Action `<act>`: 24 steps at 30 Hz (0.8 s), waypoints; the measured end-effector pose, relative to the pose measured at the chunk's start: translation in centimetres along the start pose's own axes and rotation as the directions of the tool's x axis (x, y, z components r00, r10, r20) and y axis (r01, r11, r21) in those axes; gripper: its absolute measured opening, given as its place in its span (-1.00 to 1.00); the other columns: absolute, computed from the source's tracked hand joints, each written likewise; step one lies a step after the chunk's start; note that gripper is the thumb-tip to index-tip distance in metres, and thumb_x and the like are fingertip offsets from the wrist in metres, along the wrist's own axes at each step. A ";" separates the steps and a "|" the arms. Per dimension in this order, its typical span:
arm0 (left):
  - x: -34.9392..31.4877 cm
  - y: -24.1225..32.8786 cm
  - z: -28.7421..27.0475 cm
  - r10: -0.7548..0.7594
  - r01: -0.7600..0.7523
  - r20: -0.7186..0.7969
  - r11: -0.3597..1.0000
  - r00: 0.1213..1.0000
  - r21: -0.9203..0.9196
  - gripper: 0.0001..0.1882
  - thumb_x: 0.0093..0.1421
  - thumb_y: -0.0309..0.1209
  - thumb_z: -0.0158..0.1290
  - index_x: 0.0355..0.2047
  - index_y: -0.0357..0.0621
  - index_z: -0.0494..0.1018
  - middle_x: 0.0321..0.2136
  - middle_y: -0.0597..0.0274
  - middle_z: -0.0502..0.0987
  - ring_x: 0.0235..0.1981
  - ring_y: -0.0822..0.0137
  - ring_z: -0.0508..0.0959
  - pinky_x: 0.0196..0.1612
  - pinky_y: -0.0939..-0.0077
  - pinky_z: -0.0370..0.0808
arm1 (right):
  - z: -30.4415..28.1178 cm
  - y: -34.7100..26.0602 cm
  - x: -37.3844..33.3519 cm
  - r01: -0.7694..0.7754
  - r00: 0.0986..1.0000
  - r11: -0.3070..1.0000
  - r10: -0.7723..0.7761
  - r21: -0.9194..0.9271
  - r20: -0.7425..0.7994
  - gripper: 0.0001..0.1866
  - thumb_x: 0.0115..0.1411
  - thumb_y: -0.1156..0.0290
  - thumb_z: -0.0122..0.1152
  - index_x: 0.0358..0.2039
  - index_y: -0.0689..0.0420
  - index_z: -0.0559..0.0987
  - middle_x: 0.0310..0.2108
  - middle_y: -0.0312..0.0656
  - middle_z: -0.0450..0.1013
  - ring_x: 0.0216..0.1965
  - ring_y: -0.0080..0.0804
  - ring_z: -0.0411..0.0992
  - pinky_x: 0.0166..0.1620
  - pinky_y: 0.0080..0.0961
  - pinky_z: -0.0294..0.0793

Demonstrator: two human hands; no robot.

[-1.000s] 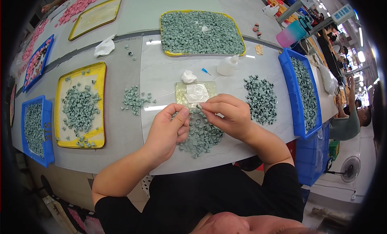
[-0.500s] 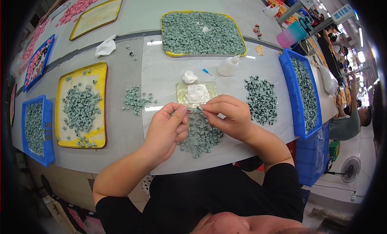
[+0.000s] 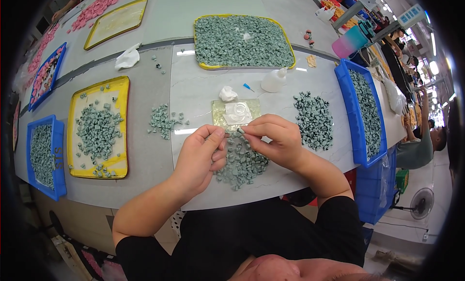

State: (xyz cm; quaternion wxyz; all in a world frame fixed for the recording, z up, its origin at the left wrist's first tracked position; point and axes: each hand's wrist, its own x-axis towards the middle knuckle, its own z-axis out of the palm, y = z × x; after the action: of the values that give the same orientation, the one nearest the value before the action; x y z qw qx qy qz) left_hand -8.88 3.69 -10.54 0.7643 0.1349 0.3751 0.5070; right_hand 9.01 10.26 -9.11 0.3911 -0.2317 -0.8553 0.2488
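Pieces (image 3: 41,152), small and grey-green, filled a blue bin (image 3: 59,184) at far left and lay on a yellow tray (image 3: 123,136). Near the middle, the left hand (image 3: 199,155) was curled, thumb near forefinger; whether it gripped anything could not be told. Just beside it, above a loose pile (image 3: 240,170), the right hand (image 3: 273,140) pinched one small green piece (image 3: 240,130). The step in hand seemed to be close fingertip work on that piece; the next move called for a light, steady pinch. Further right lay a dark-flecked heap (image 3: 314,121).
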 end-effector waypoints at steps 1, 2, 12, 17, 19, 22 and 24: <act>0.0 0.0 0.0 0.004 -0.004 0.002 1.000 1.000 -0.002 -0.89 0.25 -0.39 -0.13 -0.37 -0.16 0.27 -0.54 0.35 0.28 -0.63 0.58 0.18 -0.66 0.76 0.11 | 0.0 0.0 0.0 0.005 1.000 1.000 -0.005 -0.003 0.000 -0.76 -0.17 0.67 0.28 -0.39 0.22 0.57 -0.47 -0.18 0.47 -0.49 -0.44 0.46 -0.48 -0.63 0.44; 0.0 0.0 0.0 0.007 -0.007 0.004 1.000 1.000 -0.003 -0.89 0.25 -0.40 -0.13 -0.37 -0.16 0.27 -0.54 0.35 0.28 -0.63 0.58 0.18 -0.66 0.76 0.10 | -0.1 0.0 0.0 0.004 1.000 1.000 -0.004 -0.004 -0.001 -0.76 -0.17 0.67 0.28 -0.39 0.22 0.57 -0.47 -0.18 0.47 -0.49 -0.44 0.46 -0.48 -0.63 0.44; 0.0 -0.2 0.4 -0.009 0.008 0.023 1.000 1.000 0.017 -0.87 0.26 -0.37 -0.14 -0.38 -0.15 0.27 -0.55 0.36 0.28 -0.64 0.60 0.17 -0.66 0.77 0.10 | 0.0 0.1 -0.2 0.061 0.998 0.998 -0.061 -0.033 -0.013 -0.74 -0.18 0.68 0.28 -0.38 0.23 0.56 -0.47 -0.16 0.47 -0.50 -0.42 0.45 -0.48 -0.61 0.44; 0.1 -0.3 0.7 -0.017 0.014 0.076 0.999 0.997 0.040 -0.83 0.28 -0.34 -0.18 -0.42 -0.13 0.23 -0.57 0.36 0.24 -0.66 0.60 0.15 -0.68 0.76 0.08 | 0.0 0.0 -0.1 0.164 0.986 0.984 -0.164 -0.071 0.002 -0.73 -0.20 0.69 0.28 -0.38 0.28 0.55 -0.47 -0.12 0.46 -0.52 -0.34 0.43 -0.49 -0.55 0.42; 0.0 -0.3 0.7 -0.030 0.028 0.081 0.999 0.996 0.031 -0.82 0.29 -0.33 -0.19 -0.43 -0.13 0.22 -0.57 0.36 0.23 -0.66 0.60 0.15 -0.68 0.76 0.07 | 0.2 0.3 -0.2 0.238 0.971 0.966 -0.240 -0.101 0.001 -0.73 -0.20 0.69 0.27 -0.38 0.33 0.53 -0.47 -0.09 0.45 -0.52 -0.30 0.42 -0.50 -0.51 0.40; -0.1 -0.3 0.8 -0.050 0.048 0.088 0.999 0.995 0.023 -0.80 0.29 -0.31 -0.20 -0.44 -0.13 0.21 -0.58 0.37 0.21 -0.67 0.59 0.15 -0.69 0.75 0.06 | 0.0 0.2 -0.1 0.261 0.965 0.959 -0.259 -0.109 0.032 -0.73 -0.20 0.68 0.27 -0.38 0.34 0.52 -0.46 -0.08 0.45 -0.51 -0.29 0.43 -0.50 -0.50 0.40; -0.2 -0.3 0.9 -0.057 0.055 0.090 0.998 0.994 0.025 -0.79 0.29 -0.30 -0.20 -0.44 -0.13 0.21 -0.58 0.37 0.21 -0.67 0.59 0.15 -0.69 0.75 0.05 | 0.0 0.3 -0.1 0.272 0.962 0.955 -0.270 -0.118 0.033 -0.72 -0.20 0.68 0.27 -0.37 0.34 0.52 -0.45 -0.08 0.45 -0.51 -0.29 0.43 -0.50 -0.50 0.40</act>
State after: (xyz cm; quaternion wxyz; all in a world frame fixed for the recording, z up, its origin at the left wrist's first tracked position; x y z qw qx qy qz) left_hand -8.13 3.52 -10.03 0.7929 0.1557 0.3493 0.4745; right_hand 9.11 10.36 -9.37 0.3993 -0.1336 -0.8958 0.1422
